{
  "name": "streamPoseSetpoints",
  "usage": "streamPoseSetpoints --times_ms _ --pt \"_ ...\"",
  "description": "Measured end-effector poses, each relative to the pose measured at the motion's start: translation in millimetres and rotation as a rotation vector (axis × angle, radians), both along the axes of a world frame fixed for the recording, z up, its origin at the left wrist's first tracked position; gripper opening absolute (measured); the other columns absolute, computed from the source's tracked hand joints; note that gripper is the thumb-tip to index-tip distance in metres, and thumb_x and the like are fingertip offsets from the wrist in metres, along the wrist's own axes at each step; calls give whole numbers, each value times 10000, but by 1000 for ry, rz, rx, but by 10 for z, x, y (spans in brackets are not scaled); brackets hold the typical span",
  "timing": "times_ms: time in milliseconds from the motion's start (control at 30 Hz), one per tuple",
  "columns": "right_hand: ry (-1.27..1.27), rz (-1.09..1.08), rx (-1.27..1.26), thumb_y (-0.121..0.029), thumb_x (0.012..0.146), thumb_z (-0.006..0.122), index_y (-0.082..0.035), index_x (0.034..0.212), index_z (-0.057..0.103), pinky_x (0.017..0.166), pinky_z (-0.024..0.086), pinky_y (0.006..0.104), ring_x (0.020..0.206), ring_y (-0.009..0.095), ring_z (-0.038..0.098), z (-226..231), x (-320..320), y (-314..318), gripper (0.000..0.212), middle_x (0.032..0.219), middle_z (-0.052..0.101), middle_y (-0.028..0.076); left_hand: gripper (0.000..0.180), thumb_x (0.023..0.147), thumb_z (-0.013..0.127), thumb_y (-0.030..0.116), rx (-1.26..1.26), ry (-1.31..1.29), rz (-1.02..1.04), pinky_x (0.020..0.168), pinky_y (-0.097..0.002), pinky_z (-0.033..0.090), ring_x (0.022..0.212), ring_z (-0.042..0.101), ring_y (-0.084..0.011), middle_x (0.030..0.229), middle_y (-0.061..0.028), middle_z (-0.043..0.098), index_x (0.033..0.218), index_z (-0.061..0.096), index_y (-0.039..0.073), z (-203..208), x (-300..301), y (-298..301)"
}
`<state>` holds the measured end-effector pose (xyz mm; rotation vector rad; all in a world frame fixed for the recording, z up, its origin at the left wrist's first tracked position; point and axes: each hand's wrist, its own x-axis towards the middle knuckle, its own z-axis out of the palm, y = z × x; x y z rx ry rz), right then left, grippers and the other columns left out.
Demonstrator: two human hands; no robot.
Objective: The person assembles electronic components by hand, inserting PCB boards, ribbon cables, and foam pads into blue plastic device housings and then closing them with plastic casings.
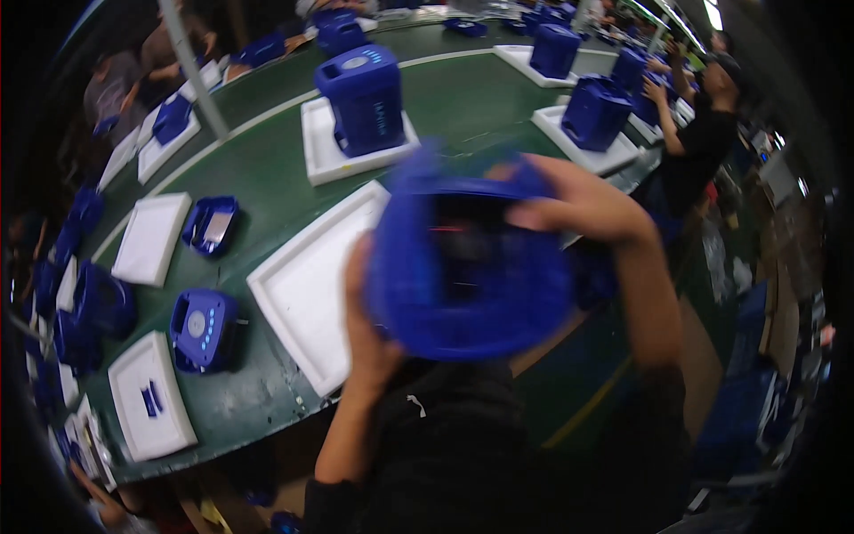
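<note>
Between my two hands I hold up a blue plastic housing (476,320), its open hollow side toward me and its outline smeared by motion. The inside is dark, with a small red streak in it. My left hand (363,311) grips the housing's left side, its fingers partly hidden behind it. Over the top right edge curls my right hand (578,200), the thumb reaching into the opening. Beneath and left of the housing lies a white foam tray (302,280) on the green table.
Farther back, a blue boxy unit (366,107) stands on another white tray (316,142). To the left lie a blue lid with lit dots (205,329), an open blue shell (212,224) and a tray with small blue pieces (151,399). A co-worker (707,116) stands at the right.
</note>
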<state>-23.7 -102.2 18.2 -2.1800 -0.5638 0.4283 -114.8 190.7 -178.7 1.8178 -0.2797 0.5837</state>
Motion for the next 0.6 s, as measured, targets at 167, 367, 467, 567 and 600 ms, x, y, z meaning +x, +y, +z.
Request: streamPoseSetpoints --times_ms 167,367,467,567,600 --pt "296 241 62 -632 1019 743 24 1557 500 717 695 414 788 340 839 -102 717 1135 882 1156 762 317 495 1039 652 -42 -400 104 149 1155 -382 483 1292 665 -249 1396 -150 691 1523 548 -42 -933 171 862" --pt "-550 -92 -36 -404 996 818 -21 1241 799 859 649 369 960 218 810 -548 2096 -41 455 1105 838 142 717 1042 704 -29 -361 169 322 1256 -395 369 1425 528 -246 1588 -147 525 1672 362 -13 -1108 146 925" --pt "-830 -643 -532 -288 921 774 -40 1263 796 1057 595 453 1160 365 765 -428 3007 -1355 424 1250 768 253 648 1054 655 -52 -166 130 408 1250 -388 372 1410 533 -254 1568 -161 530 1643 387 -20 -1262 75 1106" --pt "-595 -1047 -877 -372 954 760 -26 1485 635 1181 454 639 1463 504 525 -459 3577 -2378 646 1560 565 277 575 1092 602 -41 -134 176 348 1253 -419 377 1425 529 -244 1573 -169 520 1629 397 -17 -1501 -32 1296" --pt "-534 -1063 -868 -324 957 745 7 1471 647 1219 413 568 1489 484 478 -522 3672 -2488 620 1580 534 288 571 1095 590 -47 -107 169 386 1256 -440 384 1427 536 -253 1564 -172 524 1631 398 -12 -1466 -97 1291"
